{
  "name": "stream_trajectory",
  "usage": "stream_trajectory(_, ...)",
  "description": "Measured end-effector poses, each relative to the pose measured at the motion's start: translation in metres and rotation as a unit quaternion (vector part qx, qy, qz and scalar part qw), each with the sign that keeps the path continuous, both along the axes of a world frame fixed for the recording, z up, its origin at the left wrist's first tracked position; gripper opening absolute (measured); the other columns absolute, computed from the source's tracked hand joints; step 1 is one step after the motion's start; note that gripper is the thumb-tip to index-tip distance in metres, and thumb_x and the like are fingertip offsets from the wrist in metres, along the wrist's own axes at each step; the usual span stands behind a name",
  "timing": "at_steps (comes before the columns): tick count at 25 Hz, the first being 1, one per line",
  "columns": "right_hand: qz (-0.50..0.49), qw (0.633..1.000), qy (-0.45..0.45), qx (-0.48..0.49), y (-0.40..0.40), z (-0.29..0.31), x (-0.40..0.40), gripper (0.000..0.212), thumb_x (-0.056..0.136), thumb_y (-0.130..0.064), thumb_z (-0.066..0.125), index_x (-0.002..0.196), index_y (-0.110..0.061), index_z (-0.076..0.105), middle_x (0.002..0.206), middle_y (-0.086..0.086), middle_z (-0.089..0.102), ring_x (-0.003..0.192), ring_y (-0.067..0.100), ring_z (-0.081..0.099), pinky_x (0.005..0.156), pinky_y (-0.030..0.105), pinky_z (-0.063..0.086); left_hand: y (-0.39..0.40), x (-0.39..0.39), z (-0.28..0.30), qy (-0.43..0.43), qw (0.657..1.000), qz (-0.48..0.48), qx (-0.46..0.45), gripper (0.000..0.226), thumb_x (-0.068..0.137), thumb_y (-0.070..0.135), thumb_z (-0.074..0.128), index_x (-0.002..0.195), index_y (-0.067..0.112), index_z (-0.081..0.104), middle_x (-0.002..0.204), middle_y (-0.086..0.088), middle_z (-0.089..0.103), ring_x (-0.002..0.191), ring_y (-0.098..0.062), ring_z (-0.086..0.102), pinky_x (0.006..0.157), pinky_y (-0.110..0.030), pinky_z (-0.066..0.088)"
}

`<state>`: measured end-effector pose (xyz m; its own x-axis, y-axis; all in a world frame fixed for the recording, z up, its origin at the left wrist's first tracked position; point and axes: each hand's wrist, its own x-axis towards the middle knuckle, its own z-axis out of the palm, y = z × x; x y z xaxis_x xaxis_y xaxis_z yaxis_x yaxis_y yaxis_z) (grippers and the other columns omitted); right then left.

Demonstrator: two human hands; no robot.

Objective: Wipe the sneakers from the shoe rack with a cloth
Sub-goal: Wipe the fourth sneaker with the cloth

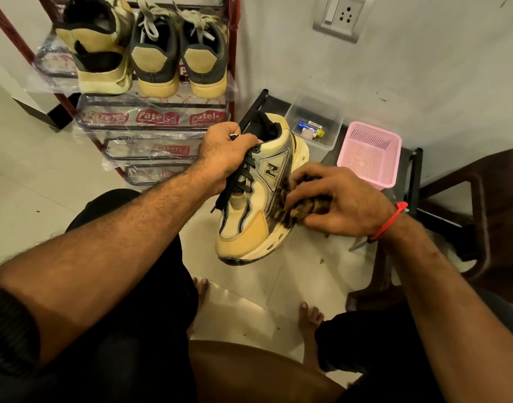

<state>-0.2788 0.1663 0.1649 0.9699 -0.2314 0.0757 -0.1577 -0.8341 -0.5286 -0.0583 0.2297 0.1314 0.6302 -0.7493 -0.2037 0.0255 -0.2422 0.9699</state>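
Yellow sneaker (258, 196) clamped in left hand (224, 154) fingers, right hand (335, 200) fingers bunched around cloth (300, 205).

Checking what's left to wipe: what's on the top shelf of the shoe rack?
Three sneakers stand heels out on the shoe rack top shelf, on clear plastic wrap. Their toes are out of view. The fourth is in the left hand, the right hand pressing the cloth against it.

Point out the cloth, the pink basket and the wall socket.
cloth (303, 206), head view, bunched folds under the right hand's fingers
pink basket (365, 158), head view, its mesh floor
wall socket (344, 14), head view, its pin holes
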Motion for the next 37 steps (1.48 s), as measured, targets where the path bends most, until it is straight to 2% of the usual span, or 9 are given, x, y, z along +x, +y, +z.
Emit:
stream_trajectory(4,0.173,0.982,0.025,0.065,0.039,0.001,0.015,0.025,0.079,-0.018,0.074,0.103,-0.015,0.076,0.118,0.003,0.060,0.103,0.014,0.061,0.084,0.026,0.054,-0.002,-0.002,-0.003,-0.014,1.000,0.010,0.001,0.042,0.084,0.016,0.077,0.062,0.023,0.042,0.056,0.004,0.050,0.051,-0.013,0.056,0.051,-0.030,0.049)
stream_trajectory(9,-0.009,1.000,-0.015,-0.012,0.003,-0.006,0.008,0.031,0.081,-0.037,0.065,0.103,-0.018,0.076,0.118,0.002,0.060,0.106,0.015,0.060,0.084,0.038,0.058,0.000,-0.002,0.000,-0.007,1.000,-0.002,0.008,0.034,0.087,0.016,0.076,0.068,0.020,0.047,0.063,0.000,0.057,0.053,-0.010,0.061,0.049,-0.026,0.051)
stream_trajectory(14,0.176,0.981,-0.007,0.084,0.046,-0.004,0.022,0.025,0.078,-0.012,0.074,0.103,-0.011,0.077,0.118,0.007,0.061,0.101,0.019,0.063,0.083,0.035,0.056,0.000,-0.005,-0.003,-0.023,1.000,0.001,0.009,0.035,0.085,0.019,0.077,0.067,0.020,0.046,0.069,-0.009,0.054,0.062,-0.019,0.058,0.056,-0.033,0.049)
stream_trajectory(19,-0.138,0.986,-0.088,-0.015,-0.001,-0.018,0.011,0.029,0.080,-0.026,0.072,0.106,-0.016,0.076,0.116,0.004,0.061,0.107,0.019,0.059,0.089,0.044,0.056,0.000,-0.007,0.000,-0.021,1.000,-0.002,0.017,0.035,0.088,0.016,0.074,0.066,0.020,0.047,0.060,0.003,0.055,0.055,-0.010,0.059,0.051,-0.027,0.049)
stream_trajectory(23,0.141,0.988,0.001,0.069,0.049,-0.009,0.024,0.028,0.079,-0.019,0.076,0.107,-0.016,0.076,0.120,0.004,0.059,0.106,0.015,0.060,0.089,0.027,0.053,-0.001,-0.009,-0.004,-0.038,0.999,-0.001,0.016,0.038,0.085,0.017,0.076,0.063,0.022,0.045,0.067,-0.004,0.059,0.067,-0.019,0.066,0.057,-0.033,0.052)
stream_trajectory(25,0.173,0.982,0.007,0.069,0.046,-0.009,0.025,0.029,0.081,-0.019,0.073,0.109,-0.014,0.075,0.122,0.006,0.059,0.108,0.015,0.059,0.090,0.024,0.053,-0.001,-0.008,-0.002,-0.040,0.999,-0.013,0.014,0.038,0.086,0.018,0.076,0.064,0.022,0.046,0.066,-0.003,0.058,0.061,-0.013,0.062,0.052,-0.027,0.050)
stream_trajectory(30,-0.225,0.966,-0.122,-0.034,-0.011,-0.019,0.015,0.028,0.081,-0.016,0.077,0.109,-0.016,0.074,0.117,0.005,0.059,0.110,0.020,0.057,0.093,0.045,0.053,0.001,-0.012,0.001,-0.052,0.997,-0.052,0.010,0.032,0.088,0.020,0.075,0.069,0.020,0.049,0.063,0.001,0.053,0.058,-0.012,0.054,0.049,-0.025,0.046)
stream_trajectory(35,0.146,0.988,0.029,0.032,0.051,-0.009,0.022,0.030,0.082,-0.025,0.075,0.112,-0.021,0.071,0.127,0.002,0.053,0.114,0.016,0.055,0.093,0.031,0.054,0.001,-0.007,0.005,-0.038,0.999,-0.023,-0.002,0.035,0.081,0.024,0.078,0.064,0.023,0.047,0.077,-0.016,0.067,0.083,-0.031,0.073,0.069,-0.046,0.059)
stream_trajectory(37,0.176,0.983,0.030,0.038,0.043,-0.010,0.022,0.030,0.083,-0.022,0.073,0.112,-0.018,0.071,0.130,0.005,0.053,0.117,0.017,0.055,0.093,0.032,0.055,0.003,-0.005,0.008,-0.024,0.999,-0.033,-0.009,0.034,0.081,0.024,0.077,0.064,0.023,0.048,0.084,-0.023,0.069,0.095,-0.039,0.072,0.077,-0.056,0.058)
